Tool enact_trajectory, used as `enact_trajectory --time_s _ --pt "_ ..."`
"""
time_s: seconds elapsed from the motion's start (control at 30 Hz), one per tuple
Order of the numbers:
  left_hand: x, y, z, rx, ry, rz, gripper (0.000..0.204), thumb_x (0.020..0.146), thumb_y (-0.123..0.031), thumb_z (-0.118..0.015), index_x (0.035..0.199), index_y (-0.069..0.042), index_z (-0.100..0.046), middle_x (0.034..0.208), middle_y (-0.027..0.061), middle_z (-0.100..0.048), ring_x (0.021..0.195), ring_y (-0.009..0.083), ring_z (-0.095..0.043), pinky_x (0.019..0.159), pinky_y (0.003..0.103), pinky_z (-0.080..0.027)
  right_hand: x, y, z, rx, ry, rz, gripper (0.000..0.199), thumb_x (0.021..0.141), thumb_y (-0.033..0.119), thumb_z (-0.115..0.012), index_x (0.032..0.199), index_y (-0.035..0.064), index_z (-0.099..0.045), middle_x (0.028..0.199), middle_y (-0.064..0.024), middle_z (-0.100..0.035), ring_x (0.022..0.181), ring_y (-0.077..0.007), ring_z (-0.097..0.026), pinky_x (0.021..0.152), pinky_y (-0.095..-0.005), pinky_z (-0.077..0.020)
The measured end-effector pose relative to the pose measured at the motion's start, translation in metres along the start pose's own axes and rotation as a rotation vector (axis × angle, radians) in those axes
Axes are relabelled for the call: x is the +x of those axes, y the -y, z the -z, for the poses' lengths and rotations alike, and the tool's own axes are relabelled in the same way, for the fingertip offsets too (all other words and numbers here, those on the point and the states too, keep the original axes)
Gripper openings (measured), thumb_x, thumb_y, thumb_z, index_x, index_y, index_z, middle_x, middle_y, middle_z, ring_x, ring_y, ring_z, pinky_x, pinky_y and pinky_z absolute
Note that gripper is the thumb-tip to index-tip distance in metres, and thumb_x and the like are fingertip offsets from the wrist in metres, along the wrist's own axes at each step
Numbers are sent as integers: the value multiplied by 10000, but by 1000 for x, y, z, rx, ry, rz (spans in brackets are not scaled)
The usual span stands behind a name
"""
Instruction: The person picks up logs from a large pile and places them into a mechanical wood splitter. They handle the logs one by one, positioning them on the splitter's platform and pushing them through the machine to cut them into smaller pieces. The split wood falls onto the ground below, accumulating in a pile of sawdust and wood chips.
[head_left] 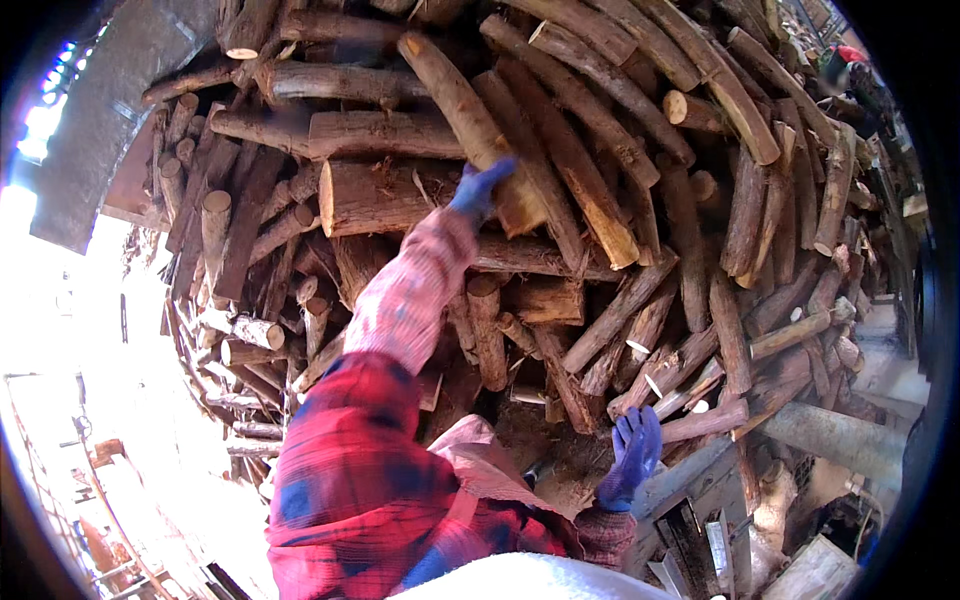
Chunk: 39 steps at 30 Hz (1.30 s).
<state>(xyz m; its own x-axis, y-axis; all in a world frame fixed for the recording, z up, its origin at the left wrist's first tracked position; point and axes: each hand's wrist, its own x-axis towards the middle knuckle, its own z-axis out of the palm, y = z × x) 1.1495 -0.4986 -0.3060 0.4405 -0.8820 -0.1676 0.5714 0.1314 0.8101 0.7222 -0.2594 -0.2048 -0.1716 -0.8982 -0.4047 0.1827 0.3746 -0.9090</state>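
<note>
My left hand (pixel 482 188), in a blue-purple glove, reaches forward over the woodpile. Its fingers lie over the near part of a split log (pixel 470 115) with bark and a pale cut face, and grip its left edge. That log slants across the top of the pile, its far end toward the upper left. Beside its grip rests a thick log (pixel 385 197) with a broad sawn end. My right hand (pixel 632 458), gloved in the same colour, is low at the right with fingers stretched out and nothing held. It is near the end of a reddish log (pixel 705 420).
Logs and split branches are heaped steeply ahead and to both sides. A grey metal sheet (pixel 120 110) stands at the upper left. At the lower right are a thick grey pipe (pixel 838 437) and a metal frame (pixel 690 470), close to my right hand.
</note>
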Motion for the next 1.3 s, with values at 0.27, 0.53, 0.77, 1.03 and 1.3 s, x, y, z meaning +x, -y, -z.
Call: enact_trajectory --time_s 0.27,0.53,0.77,1.03,1.3 --pt "-221 -72 -14 2 331 457 676 791 -370 -751 1303 -27 -474 1148 94 -605 1024 239 -613 912 393 -512 46 25 -106 -18 496 302 547 934 275 -625 1376 13 -437 1346 -119 -481 1212 -212 -480 1043 -358 -387" --pt "-322 8 -106 610 972 531 931 802 -200 -796 1491 -7 -201 1326 127 -501 1174 209 -503 997 351 -423 71 35 -27 709 254 -38 459 908 373 -657 1247 78 -563 1084 -80 -638 959 -210 -625 878 -367 -512" --pt "-430 37 -259 408 1346 643 910 740 -165 -795 1475 -14 -280 1400 104 -441 1242 239 -465 1054 370 -380 -39 133 185 1053 90 635 533 996 471 -445 1333 59 -491 1145 -114 -622 1020 -241 -610 914 -391 -519" --pt "-592 136 -492 478 1893 -522 958 729 -252 -781 1483 -33 -233 1320 186 -514 1169 320 -550 963 414 -458 -211 176 356 110 -1027 1397 479 974 162 -508 1393 -41 -394 1343 -174 -494 1200 -256 -512 1046 -379 -400" --pt "-696 279 -523 1583 2131 -841 887 756 -505 -698 1475 -133 -333 1270 258 -556 1161 390 -563 989 448 -446 -238 26 360 31 -1096 826 640 850 136 -650 1409 -22 -383 1369 -152 -466 1226 -254 -480 1045 -380 -388"
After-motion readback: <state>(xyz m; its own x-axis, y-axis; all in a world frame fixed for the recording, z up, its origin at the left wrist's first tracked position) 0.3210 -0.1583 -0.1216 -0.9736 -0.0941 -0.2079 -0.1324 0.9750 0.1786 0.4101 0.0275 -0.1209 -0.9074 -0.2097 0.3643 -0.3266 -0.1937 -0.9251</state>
